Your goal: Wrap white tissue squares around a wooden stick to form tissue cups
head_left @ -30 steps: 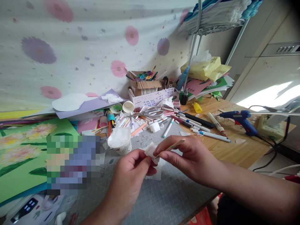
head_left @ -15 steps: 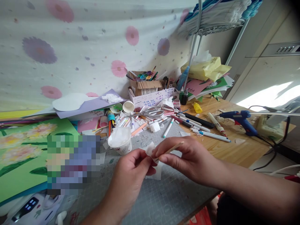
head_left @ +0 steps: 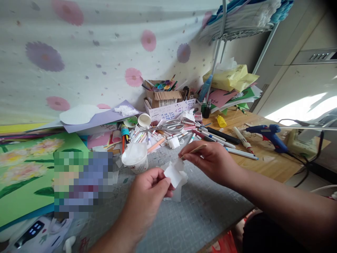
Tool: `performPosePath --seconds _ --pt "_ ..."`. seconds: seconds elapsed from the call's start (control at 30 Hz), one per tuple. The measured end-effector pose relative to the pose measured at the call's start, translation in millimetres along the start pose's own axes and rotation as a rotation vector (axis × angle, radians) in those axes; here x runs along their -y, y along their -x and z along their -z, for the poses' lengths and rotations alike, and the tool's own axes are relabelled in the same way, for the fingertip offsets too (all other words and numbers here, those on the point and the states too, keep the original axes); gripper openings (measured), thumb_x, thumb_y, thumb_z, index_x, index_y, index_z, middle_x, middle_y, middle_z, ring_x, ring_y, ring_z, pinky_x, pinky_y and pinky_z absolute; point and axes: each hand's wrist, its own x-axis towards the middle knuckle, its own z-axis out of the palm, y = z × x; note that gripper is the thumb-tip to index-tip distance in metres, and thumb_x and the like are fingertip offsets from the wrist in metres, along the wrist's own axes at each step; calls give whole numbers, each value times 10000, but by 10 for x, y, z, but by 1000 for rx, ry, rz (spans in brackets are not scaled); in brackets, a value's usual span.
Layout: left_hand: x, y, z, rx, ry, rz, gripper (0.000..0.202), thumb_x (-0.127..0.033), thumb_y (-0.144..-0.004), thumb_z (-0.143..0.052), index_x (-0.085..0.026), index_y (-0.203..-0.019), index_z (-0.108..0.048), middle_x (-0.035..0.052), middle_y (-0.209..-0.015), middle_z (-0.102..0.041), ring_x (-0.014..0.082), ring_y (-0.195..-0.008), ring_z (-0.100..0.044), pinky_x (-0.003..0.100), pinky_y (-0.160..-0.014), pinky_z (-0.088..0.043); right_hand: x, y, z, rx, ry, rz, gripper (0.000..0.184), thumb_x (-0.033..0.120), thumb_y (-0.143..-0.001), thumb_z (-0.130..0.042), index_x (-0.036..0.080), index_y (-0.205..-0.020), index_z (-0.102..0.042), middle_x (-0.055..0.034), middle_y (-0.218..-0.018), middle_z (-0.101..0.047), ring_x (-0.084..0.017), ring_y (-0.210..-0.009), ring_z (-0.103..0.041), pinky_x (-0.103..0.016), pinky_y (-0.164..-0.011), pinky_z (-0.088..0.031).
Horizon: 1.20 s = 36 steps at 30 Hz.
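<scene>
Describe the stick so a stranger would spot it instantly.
Start at the big grey mat, then find the right hand over it. That hand pinches a thin tan stick; unlike the pens beyond, it is held rather than lying loose.

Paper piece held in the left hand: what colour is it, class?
The paper piece is white; it shows best in the head view.
</scene>
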Motion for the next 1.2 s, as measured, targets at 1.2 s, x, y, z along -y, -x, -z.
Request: performPosePath --seconds 1.2 --pt "-8 54 -21 72 362 -42 101 -251 -794 -676 -172 -732 -692 -10 -702 -659 129 -662 -605 235 -641 -479 269 51 -59 107 -220 217 47 99 -857 -606 131 -869 -638 -84 -850 -687 -152 -793 -655 -273 -719 -531"
